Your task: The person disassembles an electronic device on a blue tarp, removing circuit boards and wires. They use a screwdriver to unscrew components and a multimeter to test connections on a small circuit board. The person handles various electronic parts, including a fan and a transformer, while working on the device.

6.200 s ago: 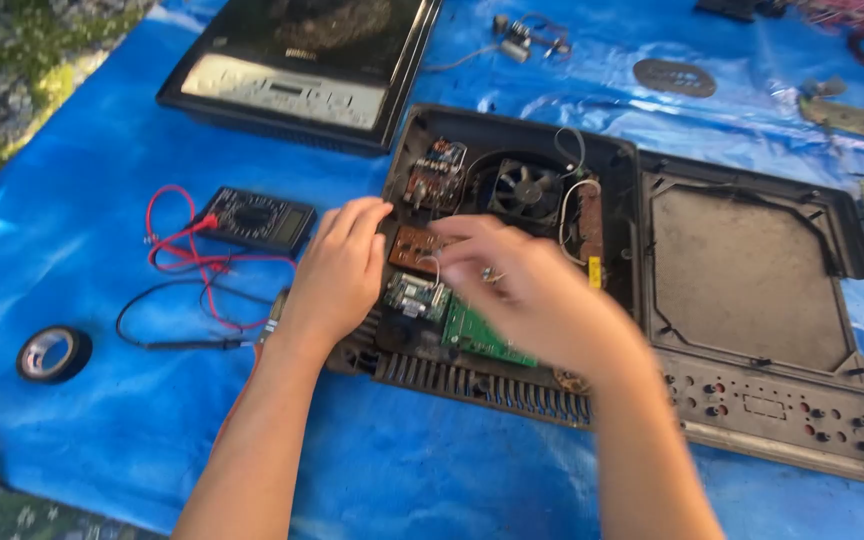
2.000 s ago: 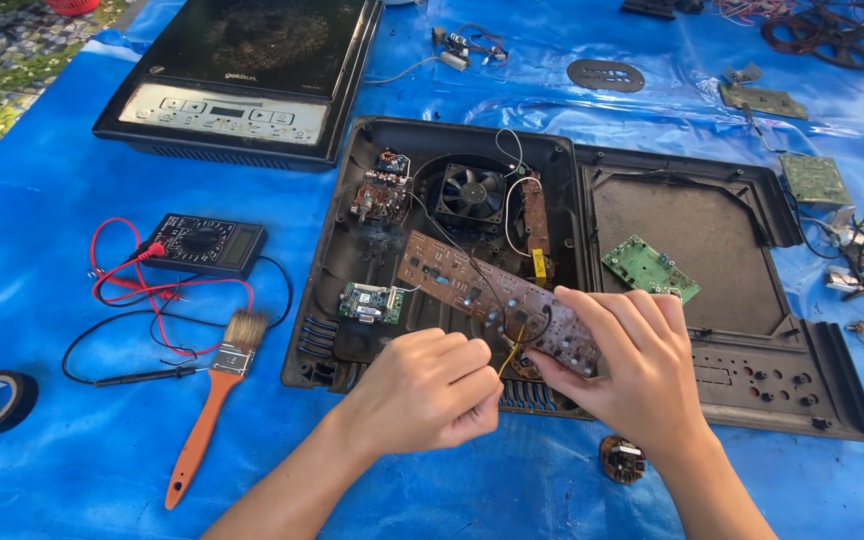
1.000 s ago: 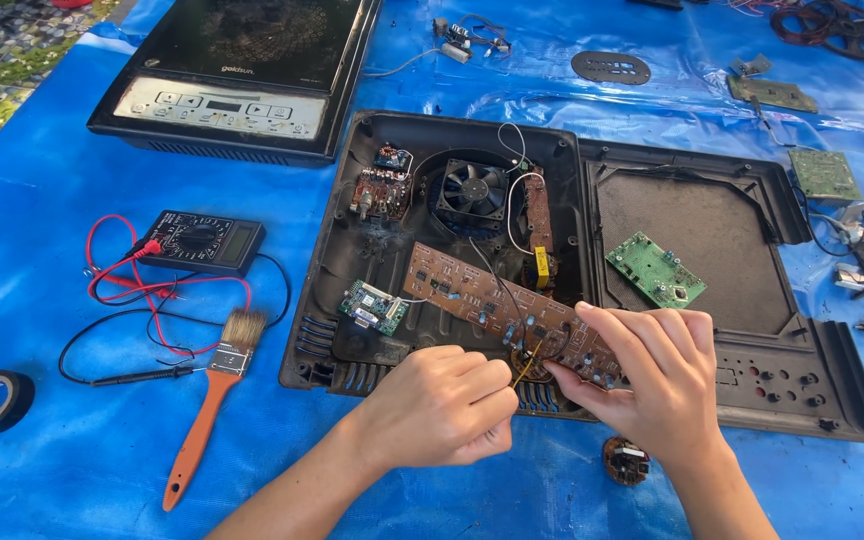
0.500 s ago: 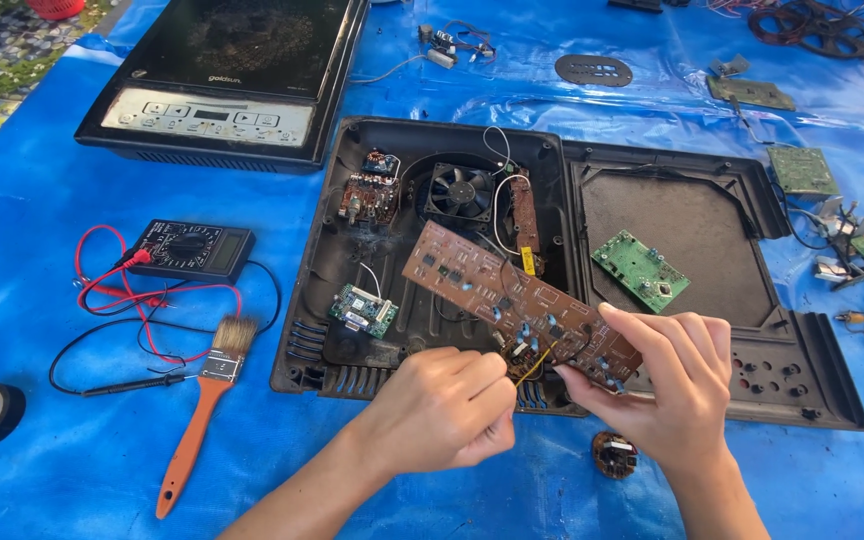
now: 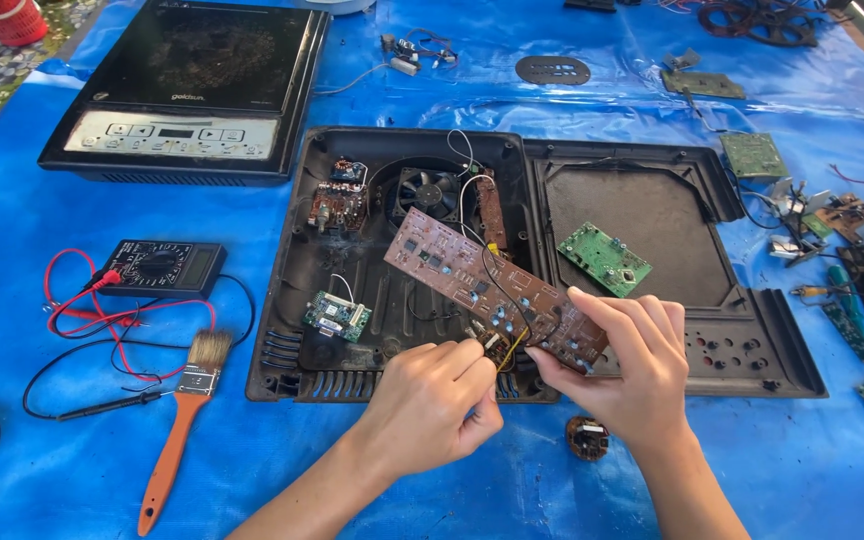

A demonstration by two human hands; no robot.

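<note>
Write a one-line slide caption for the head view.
Right hand lifts a long brown circuit board over an opened black plastic cooker shell while left hand pinches its yellow wire.

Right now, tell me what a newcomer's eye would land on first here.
First, the long brown circuit board, held up at a slant over the opened black cooker casing in the middle: the right hand grips its near end while the left hand pinches at the wires beneath. Next, the bright blue tarp under everything, with an orange-handled paintbrush at lower left.
</note>
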